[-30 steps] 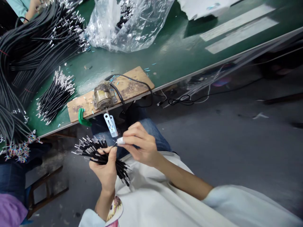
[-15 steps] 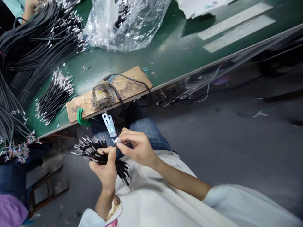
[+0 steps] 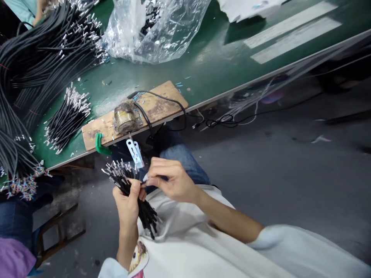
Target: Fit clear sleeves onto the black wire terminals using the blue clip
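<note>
My left hand (image 3: 129, 202) is closed around a bundle of short black cables (image 3: 147, 218) with silvery stripped ends fanning out at the top left. Thumb and forefinger of my right hand (image 3: 169, 179) pinch the end of one cable at the bundle's right side; a small whitish bit shows at the fingertips. Just above both hands, a pale blue clothespin (image 3: 135, 153) sits on the shaft of a small motor (image 3: 126, 117), apart from my fingers. The motor is fixed to a wooden board (image 3: 162, 96) at the table edge.
A green clamp (image 3: 101, 143) grips the board's left end. Another pile of short cables (image 3: 68, 117) lies on the green table (image 3: 203, 73), with long black cables (image 3: 37, 69) beyond. A clear plastic bag (image 3: 174, 38) stands behind. Another person's arm (image 3: 37, 13) shows at top left.
The bundle in my left hand has turned more upright and shifted slightly right. My right hand has moved a little right and down, away from the clothespin.
</note>
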{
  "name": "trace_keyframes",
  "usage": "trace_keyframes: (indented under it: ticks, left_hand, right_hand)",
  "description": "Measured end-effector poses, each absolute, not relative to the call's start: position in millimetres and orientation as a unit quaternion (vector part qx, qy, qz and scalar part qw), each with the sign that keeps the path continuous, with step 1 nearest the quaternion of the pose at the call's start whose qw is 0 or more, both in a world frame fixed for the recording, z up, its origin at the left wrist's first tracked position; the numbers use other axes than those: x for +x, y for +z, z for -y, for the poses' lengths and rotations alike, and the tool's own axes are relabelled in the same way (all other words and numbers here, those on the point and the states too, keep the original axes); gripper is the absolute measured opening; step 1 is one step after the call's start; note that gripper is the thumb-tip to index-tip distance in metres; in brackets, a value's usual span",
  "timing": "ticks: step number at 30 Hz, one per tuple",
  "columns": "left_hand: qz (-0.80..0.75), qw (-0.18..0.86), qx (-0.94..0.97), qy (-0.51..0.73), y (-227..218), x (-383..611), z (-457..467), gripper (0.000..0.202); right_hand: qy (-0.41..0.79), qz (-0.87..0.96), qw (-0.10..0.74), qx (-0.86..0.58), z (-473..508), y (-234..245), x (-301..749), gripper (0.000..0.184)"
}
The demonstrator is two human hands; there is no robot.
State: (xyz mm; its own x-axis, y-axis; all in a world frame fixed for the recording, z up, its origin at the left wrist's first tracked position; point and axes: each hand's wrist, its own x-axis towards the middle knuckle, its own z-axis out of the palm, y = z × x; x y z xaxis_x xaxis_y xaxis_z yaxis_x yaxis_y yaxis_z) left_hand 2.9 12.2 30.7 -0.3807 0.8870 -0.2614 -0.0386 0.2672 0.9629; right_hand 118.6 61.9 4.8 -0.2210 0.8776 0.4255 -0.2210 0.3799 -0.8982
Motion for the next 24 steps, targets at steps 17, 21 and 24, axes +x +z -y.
trace_keyframes:
  ticks: [17,21,24]
  left_hand:
    - [-0.647,0.322,0.424,0.546,39.7,-4.0,-13.0,0.007]
    - [-0.66,0.274,0.435,0.548,38.3,-13.0,-11.9,0.007]
    - [-0.67,0.225,0.441,0.554,39.3,-19.7,-16.0,0.013]
  right_hand:
    - [0.815,0.288,0.433,-0.257,-90.9,7.0,115.8,0.035]
    - [0.724,0.368,0.498,-0.305,-109.1,25.2,110.3,0.047]
    - [0.759,0.373,0.475,-0.242,-111.8,31.1,102.9,0.051]
